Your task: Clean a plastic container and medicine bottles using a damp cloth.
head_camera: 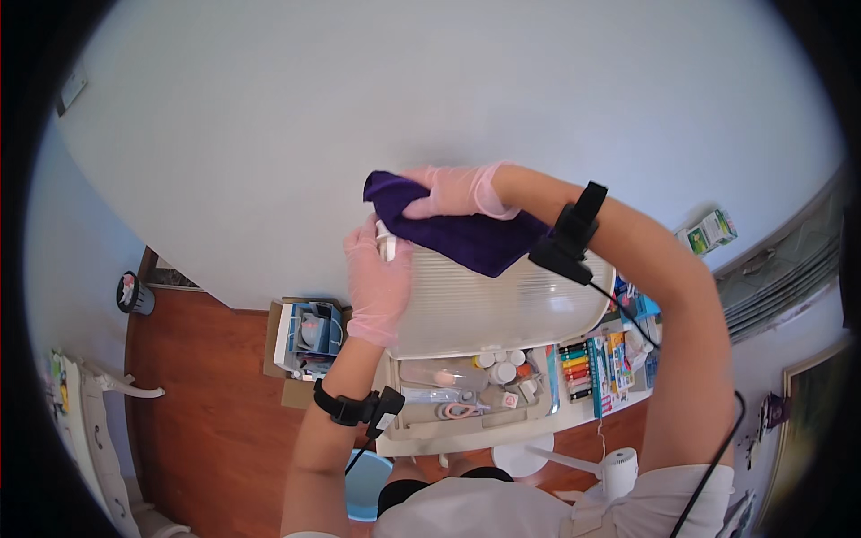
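Note:
My left hand (381, 286), in a thin pink glove, grips a small white object (385, 242) at the left end of a ribbed, translucent lid (498, 302); what that object is I cannot tell. With my right hand (454, 191), gloved the same way, I hold a dark purple cloth (471, 242). The cloth hangs over the lid's upper part, and its left end covers the top of the white object. Below the lid's lower edge lies an open plastic tray (494, 422) holding white bottles (502, 372), a clear plastic bottle (444, 373) and pink-handled scissors (461, 409).
Colored markers (576, 370) and boxes stand right of the tray. An open cardboard box (274, 343) is on the left, with a blue basin (366, 487) below. A white fan (619, 471) is near my body. A wall (303, 121) rises ahead.

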Demonstrator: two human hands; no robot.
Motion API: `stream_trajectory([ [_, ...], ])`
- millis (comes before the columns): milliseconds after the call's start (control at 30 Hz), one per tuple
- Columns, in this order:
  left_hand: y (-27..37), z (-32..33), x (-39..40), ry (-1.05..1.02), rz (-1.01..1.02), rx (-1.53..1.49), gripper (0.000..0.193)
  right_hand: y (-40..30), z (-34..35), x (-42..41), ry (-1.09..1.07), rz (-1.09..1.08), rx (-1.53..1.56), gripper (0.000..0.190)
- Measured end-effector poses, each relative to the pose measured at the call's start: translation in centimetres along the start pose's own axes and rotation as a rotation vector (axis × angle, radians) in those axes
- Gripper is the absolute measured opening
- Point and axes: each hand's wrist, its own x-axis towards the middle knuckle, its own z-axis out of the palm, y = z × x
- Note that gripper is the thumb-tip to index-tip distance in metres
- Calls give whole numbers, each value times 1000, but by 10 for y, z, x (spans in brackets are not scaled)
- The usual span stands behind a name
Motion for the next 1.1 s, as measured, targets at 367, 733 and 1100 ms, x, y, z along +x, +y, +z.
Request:
stream_trajectory([
  [367, 4, 4, -1, 15, 46, 137, 47, 75, -31, -10, 84, 46, -17, 56],
  [733, -2, 8, 1, 60, 18, -56, 44, 183, -56, 43, -82, 141, -855, 36],
  [1100, 1, 1, 1, 40, -23, 138, 46, -10, -23, 14, -56, -54, 338, 48],
])
